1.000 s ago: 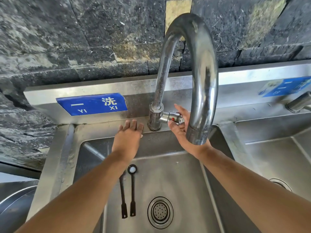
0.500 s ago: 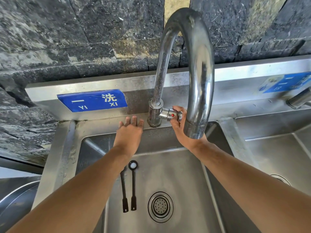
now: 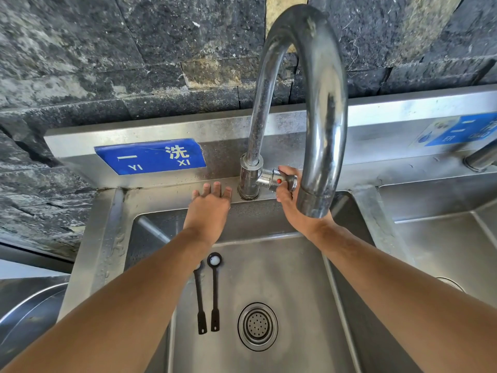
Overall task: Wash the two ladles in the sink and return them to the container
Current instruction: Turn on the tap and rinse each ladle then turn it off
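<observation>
ladles lie below both hands.

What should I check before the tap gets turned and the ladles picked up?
1. Right hand on tap handle: ok, fingers curled round it.
2. Left hand clear of spout: ok, resting flat on the sink ledge.
3. Both ladles in basin: ok, side by side left of drain.
4. Ladles under spout: not ok, they lie left of it.
5. Water running: not ok, no stream visible.
6. Drain open: cannot tell; only the strainer shows.
</observation>
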The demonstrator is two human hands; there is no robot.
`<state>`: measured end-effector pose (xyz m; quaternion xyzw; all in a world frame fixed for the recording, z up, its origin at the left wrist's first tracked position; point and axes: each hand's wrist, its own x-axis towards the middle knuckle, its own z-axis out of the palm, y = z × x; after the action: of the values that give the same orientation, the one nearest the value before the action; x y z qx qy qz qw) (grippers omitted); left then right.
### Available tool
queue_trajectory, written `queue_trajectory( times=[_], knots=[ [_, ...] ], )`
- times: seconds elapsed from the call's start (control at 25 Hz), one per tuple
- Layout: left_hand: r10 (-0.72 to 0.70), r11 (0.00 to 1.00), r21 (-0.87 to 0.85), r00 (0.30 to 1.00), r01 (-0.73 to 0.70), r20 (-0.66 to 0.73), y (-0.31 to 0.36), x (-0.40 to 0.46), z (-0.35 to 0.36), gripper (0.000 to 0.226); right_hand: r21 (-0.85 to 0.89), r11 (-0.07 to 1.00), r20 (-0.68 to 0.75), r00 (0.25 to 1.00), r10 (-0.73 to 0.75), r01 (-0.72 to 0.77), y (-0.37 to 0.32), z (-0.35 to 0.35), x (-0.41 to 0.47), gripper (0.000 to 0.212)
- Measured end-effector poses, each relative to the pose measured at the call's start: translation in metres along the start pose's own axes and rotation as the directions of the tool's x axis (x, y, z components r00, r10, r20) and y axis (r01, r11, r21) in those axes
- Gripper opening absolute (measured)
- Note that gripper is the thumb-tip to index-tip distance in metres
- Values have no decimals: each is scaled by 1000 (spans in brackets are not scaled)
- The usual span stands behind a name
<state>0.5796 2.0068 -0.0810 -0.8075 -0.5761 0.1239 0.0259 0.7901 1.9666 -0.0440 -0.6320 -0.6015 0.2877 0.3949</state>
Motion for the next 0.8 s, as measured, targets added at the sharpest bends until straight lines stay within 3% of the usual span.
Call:
queue_trajectory(
  times=[0.28,0.8],
  knots=[
    [5,999,32,1000,-5,8,1,-1,-5,52,-114,993,-106,994,-18,6,19,15,8,27],
    [12,999,43,1000,-12,5,0,-2,-6,53,94,995,-109,993,44,-33,42,29,22,36]
  ],
)
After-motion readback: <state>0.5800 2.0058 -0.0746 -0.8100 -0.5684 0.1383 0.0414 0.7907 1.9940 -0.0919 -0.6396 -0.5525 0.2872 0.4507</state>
